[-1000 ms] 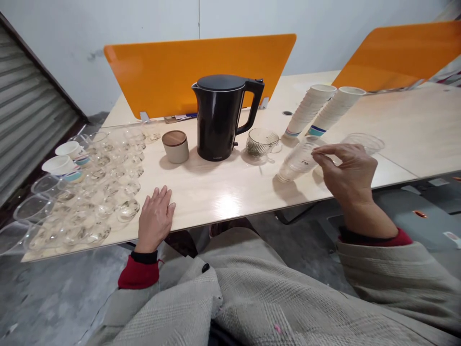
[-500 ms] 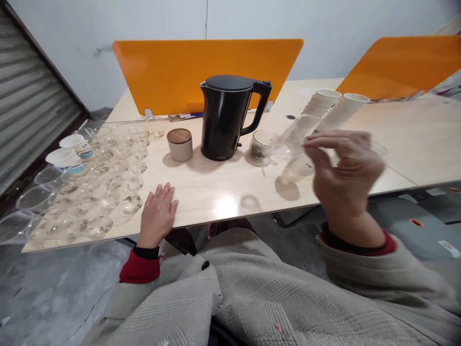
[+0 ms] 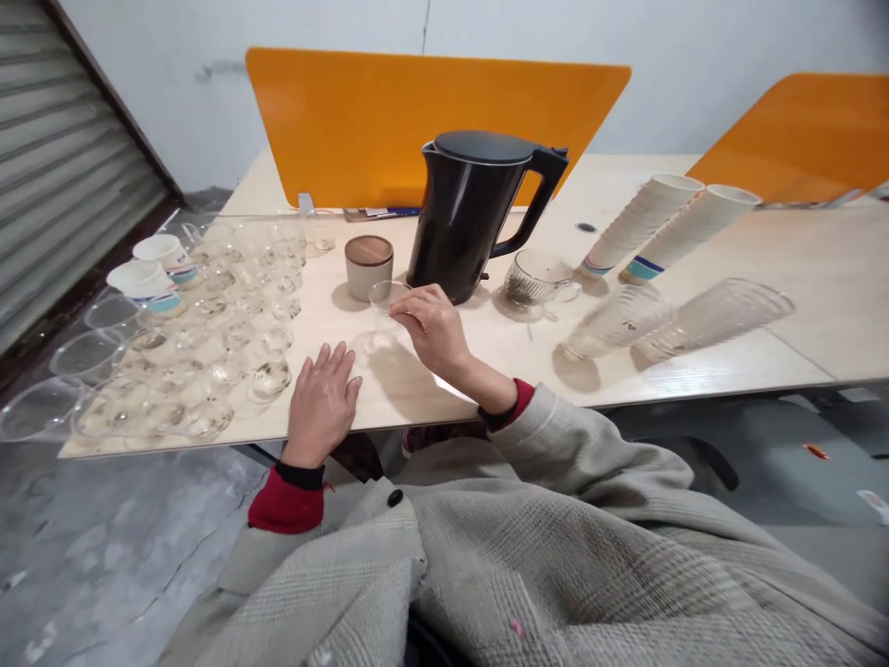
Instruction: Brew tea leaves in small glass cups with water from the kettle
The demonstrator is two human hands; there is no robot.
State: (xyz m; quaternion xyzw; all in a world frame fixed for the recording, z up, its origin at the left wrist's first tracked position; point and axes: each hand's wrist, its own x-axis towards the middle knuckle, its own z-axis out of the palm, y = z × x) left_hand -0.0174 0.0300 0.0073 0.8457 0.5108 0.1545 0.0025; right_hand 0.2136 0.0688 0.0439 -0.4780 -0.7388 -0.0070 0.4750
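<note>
Two hands lie close together near the front edge of the table (image 3: 694, 371). Your left hand (image 3: 323, 403) rests flat with its fingers spread, holding nothing, just right of the rows of empty cups (image 3: 229, 343). The clear cup (image 3: 381, 320) stands just beyond it, apparently upright. Your right hand (image 3: 434, 329), the nearer one, pinches its rim from the right, in front of the kettle (image 3: 479, 213).

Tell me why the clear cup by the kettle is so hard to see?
Head view: the clear cup in the right hand is see-through, so the pale table shows through it; the picture is sharp, not blurred; light is soft, with faint shadows under that hand and beside the kettle.
</note>
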